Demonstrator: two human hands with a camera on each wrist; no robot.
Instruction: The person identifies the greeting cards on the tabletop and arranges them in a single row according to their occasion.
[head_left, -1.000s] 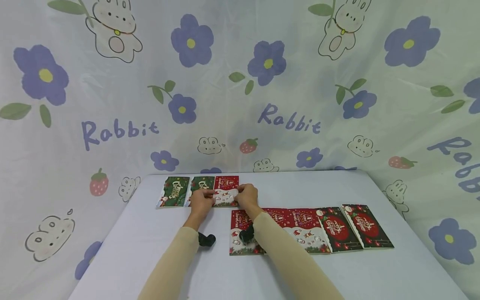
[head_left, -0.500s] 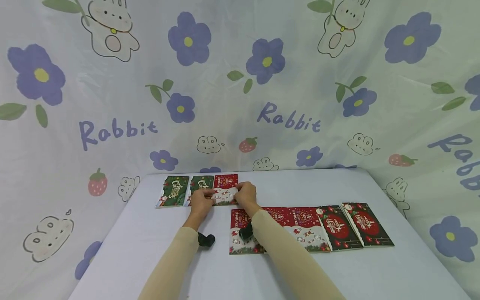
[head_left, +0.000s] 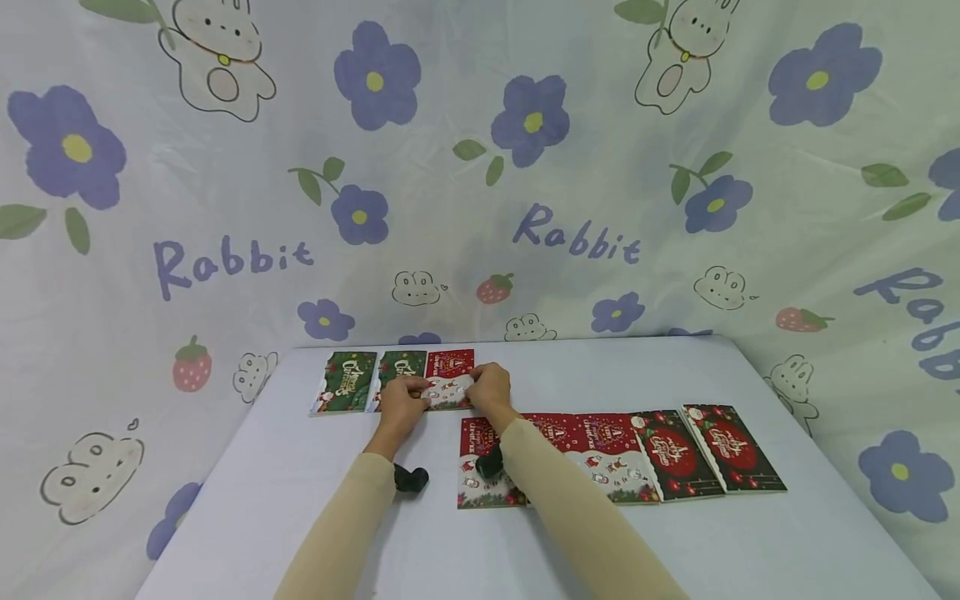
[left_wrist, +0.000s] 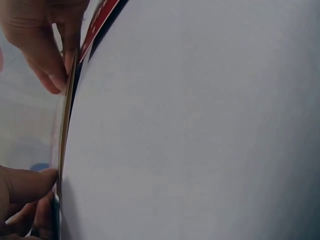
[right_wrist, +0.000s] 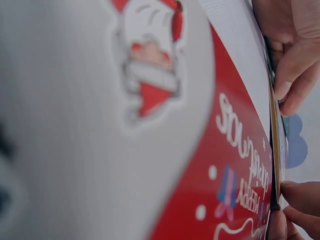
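In the head view a red-and-white Christmas booklet [head_left: 448,393] lies at the right end of the back row, between both hands. My left hand [head_left: 402,407] pinches its left side, overlapping the green booklet [head_left: 402,364] beside it. At the opposite side, my right hand [head_left: 492,390] grips the edge with thumb and fingers. The left wrist view gives the booklet's thin edge [left_wrist: 65,125], with thumb and fingers of each hand on it. From the right wrist, that edge [right_wrist: 275,145] again runs between the two hands.
Another green booklet [head_left: 347,383] lies at the far left of the back row. Nearer stand red-and-white booklets [head_left: 615,467], partly under the right sleeve, then two dark booklets [head_left: 678,457] with red circles. All are on a white table [head_left: 247,517] before a printed curtain [head_left: 450,208].
The head view has shifted slightly. Both hands keep their hold on the red-and-white booklet, which stays in line with the green ones.
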